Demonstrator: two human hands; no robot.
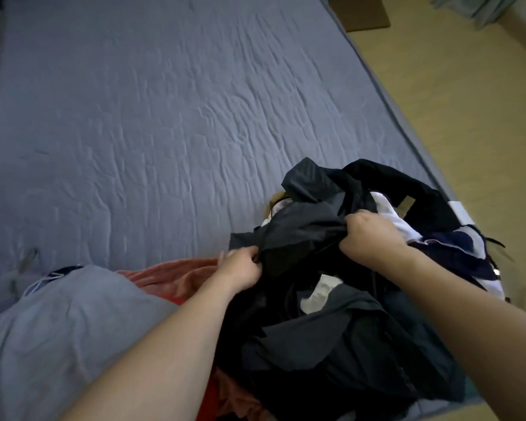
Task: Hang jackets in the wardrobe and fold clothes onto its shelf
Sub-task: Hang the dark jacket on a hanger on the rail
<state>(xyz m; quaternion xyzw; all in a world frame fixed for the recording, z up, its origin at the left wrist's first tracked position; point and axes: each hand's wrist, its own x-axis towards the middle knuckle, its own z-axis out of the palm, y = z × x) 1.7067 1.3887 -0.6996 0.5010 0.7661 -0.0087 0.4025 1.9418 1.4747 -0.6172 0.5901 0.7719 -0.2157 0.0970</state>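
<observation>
Head view looks down on a bed (134, 117) covered by a blue-grey quilted sheet. At the near left lies a grey-blue cushion or folded cover (58, 329), and just beside it, partly under the left arm, a rust-red cloth (170, 278).

The left hand (240, 268) has its fingers curled round the lower left edge of a dark grey jacket (304, 229), so this grip is closed on the fabric. The garment lies on top of a heap of dark clothes (331, 344) at the near right corner of the bed, close to its edge. The right hand (371, 235) bunches the same dark fabric in a closed fist, a little higher and further to the right. Behind this hand a white garment (389, 220) and a navy piece (450, 247) show in the heap. Further right is the pale floor (483, 147). The wardrobe is not in view.

The jacket looks thin, smooth and light, perhaps a little slippery, and it is fully limp, so it will sag and will probably drag neighbouring pieces when it is raised. I judge that a hold at the collar or at both shoulders is better than a fistful in the middle, because then it hangs straight for the hanger. Sleeves may be tangled with the other clothes, and where the collar is I cannot tell from here.
</observation>
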